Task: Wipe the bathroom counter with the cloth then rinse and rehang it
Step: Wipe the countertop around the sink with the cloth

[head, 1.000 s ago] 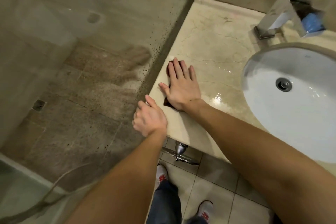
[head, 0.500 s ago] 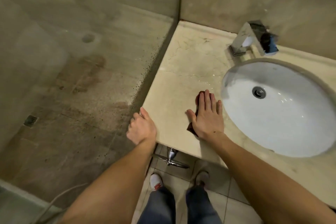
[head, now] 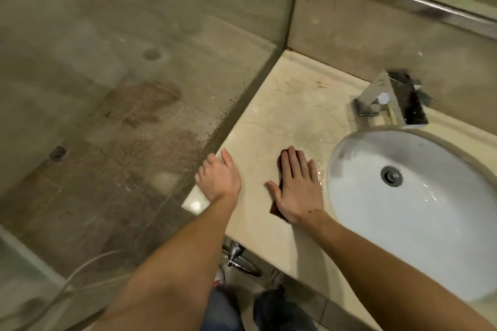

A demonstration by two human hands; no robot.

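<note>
1. The dark red-brown cloth (head: 280, 166) lies flat on the beige marble table (head: 290, 105), toward its near edge and just left of the sink.
2. Our right hand (head: 295, 191) presses down on it, fingers (head: 294, 166) straight and together, so we see only its left margin.
3. Our left hand (head: 219, 177) sits at the table's left edge, thumb on top and fingers curled over the edge.
4. The white oval sink (head: 403, 236) lies to the right, with the square chrome tap (head: 390, 97) at its far side.
5. A spotted glass panel (head: 134, 88) runs along the table's left.

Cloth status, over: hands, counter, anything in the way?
Right hand flat, pressing cloth on wet counter. Left hand grips counter's left edge. Sink rim close on the right; faucet at back.
</note>
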